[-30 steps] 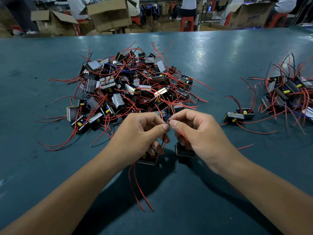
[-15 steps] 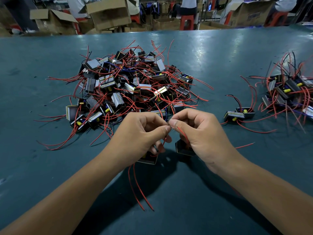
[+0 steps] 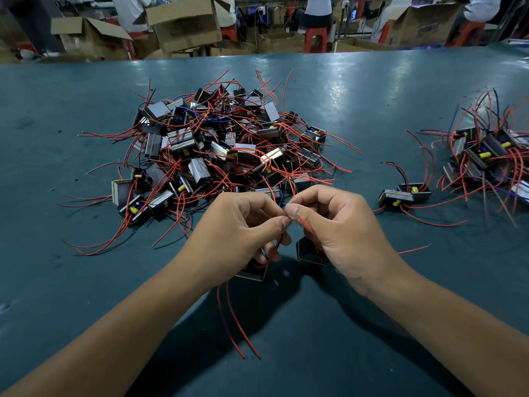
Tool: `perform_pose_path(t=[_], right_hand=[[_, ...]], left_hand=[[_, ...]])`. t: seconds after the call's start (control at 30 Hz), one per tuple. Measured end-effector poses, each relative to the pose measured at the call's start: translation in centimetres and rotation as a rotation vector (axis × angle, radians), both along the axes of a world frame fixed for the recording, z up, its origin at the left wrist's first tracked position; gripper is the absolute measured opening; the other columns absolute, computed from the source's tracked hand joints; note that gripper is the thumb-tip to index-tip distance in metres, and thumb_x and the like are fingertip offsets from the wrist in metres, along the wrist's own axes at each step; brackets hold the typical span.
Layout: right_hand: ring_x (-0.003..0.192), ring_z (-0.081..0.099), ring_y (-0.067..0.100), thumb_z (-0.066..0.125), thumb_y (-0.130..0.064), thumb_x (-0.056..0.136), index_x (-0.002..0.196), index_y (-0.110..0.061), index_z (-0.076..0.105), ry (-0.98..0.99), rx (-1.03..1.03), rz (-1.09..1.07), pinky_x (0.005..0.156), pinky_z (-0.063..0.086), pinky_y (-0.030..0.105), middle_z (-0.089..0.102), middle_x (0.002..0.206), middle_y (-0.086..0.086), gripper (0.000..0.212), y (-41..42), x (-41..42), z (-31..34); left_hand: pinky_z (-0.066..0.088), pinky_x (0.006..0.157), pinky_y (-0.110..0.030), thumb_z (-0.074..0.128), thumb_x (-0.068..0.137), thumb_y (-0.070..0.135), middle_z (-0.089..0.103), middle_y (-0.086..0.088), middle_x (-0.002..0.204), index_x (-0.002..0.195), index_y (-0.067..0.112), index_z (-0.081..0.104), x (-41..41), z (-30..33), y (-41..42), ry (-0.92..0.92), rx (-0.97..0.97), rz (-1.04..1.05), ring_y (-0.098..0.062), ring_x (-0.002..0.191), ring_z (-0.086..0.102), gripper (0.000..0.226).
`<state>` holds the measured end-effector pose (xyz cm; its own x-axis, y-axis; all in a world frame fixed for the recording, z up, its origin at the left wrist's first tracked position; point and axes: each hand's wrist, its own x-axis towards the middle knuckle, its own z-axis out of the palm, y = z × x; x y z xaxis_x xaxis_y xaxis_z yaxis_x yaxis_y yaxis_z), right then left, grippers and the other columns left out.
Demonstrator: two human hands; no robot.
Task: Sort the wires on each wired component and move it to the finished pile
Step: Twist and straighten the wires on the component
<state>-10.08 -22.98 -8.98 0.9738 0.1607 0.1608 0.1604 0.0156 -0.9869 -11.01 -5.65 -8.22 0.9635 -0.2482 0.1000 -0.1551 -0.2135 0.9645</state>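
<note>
Left hand (image 3: 243,224) and right hand (image 3: 340,224) each pinch red wire (image 3: 307,226) ends above worktop (image 3: 86,282); best to separate strands gently, components (image 3: 310,252) hanging slack

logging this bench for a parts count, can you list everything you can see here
big pile of wired parts: too many to count, dark blocks with red wires, table middle
smaller pile: several, same kind, far right
stray pair of parts: two, dark with yellow, between the piles
parts under the hands: two, dark, near edge
loose red wires: two, hanging below the left hand
table: one, teal
cardboard boxes: several, brown, background
red stools: a few, background
left hand: pinching a wire tip
right hand: pinching a red wire
</note>
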Motion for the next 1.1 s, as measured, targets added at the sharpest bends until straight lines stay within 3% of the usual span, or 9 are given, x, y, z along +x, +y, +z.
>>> perform_pose_path(t=[0.43,0.6,0.7,0.8,0.9,1.0,1.1], right_hand=[[0.044,0.037,0.002,0.067,-0.006,0.091,0.079,-0.011,0.068,-0.036,0.015,0.019,0.043,0.031,0.013,0.051,0.050,-0.012,0.013,-0.2,0.0,0.0],[0.052,0.043,0.006,0.068,-0.005,0.090,0.080,-0.009,0.067,-0.104,-0.044,0.038,0.050,0.035,0.017,0.054,0.056,-0.007,0.011,-0.3,0.1,0.2],[0.053,0.044,0.011,0.069,-0.007,0.090,0.081,-0.012,0.068,-0.175,-0.139,0.058,0.049,0.038,0.026,0.054,0.057,0.001,0.011,-0.4,-0.2,0.2],[0.053,0.045,0.010,0.069,-0.011,0.090,0.081,-0.017,0.068,-0.205,-0.206,0.073,0.048,0.042,0.037,0.054,0.056,0.005,0.012,-0.5,-0.4,0.2],[0.053,0.046,0.013,0.069,-0.018,0.088,0.082,-0.019,0.068,-0.213,-0.232,0.091,0.050,0.044,0.042,0.058,0.059,0.012,0.006,-0.5,-0.4,0.3],[0.053,0.045,0.014,0.067,-0.026,0.085,0.084,-0.018,0.068,-0.214,-0.251,0.112,0.049,0.043,0.041,0.058,0.060,0.014,0.009,-0.5,-0.4,0.4],[0.052,0.047,0.009,0.067,-0.029,0.085,0.084,-0.018,0.069,-0.209,-0.281,0.128,0.049,0.042,0.031,0.060,0.061,0.011,0.010,-0.7,-0.3,0.5]], left_hand=[[0.056,0.050,-0.032,0.068,0.094,0.013,0.075,-0.011,0.077,0.089,0.006,0.069,-0.2,0.1,-0.1,0.005,-0.007,0.020,-0.022,0.053,0.067,0.009],[0.057,0.054,-0.035,0.064,0.091,0.028,0.070,0.004,0.081,0.089,0.028,0.068,-0.4,0.5,0.0,-0.275,0.132,0.123,-0.017,0.062,0.069,0.004],[0.052,0.056,-0.029,0.063,0.094,0.033,0.067,0.011,0.079,0.089,0.030,0.068,-0.4,0.8,0.1,-0.370,0.258,0.106,-0.013,0.067,0.064,0.008],[0.036,0.052,-0.010,0.063,0.096,0.032,0.059,0.019,0.071,0.086,0.026,0.066,-0.4,1.1,0.3,-0.409,0.341,0.075,-0.001,0.058,0.053,0.012],[0.035,0.056,-0.008,0.062,0.098,0.029,0.056,0.021,0.073,0.084,0.026,0.063,-0.3,1.5,0.6,-0.416,0.405,0.038,0.001,0.060,0.050,0.015],[0.036,0.058,-0.012,0.060,0.098,0.027,0.056,0.015,0.078,0.085,0.022,0.061,-0.2,1.7,0.7,-0.422,0.442,0.007,-0.004,0.065,0.049,0.014],[0.036,0.059,-0.013,0.058,0.101,0.024,0.053,0.015,0.079,0.085,0.021,0.058,-0.2,1.6,0.7,-0.425,0.468,-0.005,-0.005,0.065,0.046,0.015]])
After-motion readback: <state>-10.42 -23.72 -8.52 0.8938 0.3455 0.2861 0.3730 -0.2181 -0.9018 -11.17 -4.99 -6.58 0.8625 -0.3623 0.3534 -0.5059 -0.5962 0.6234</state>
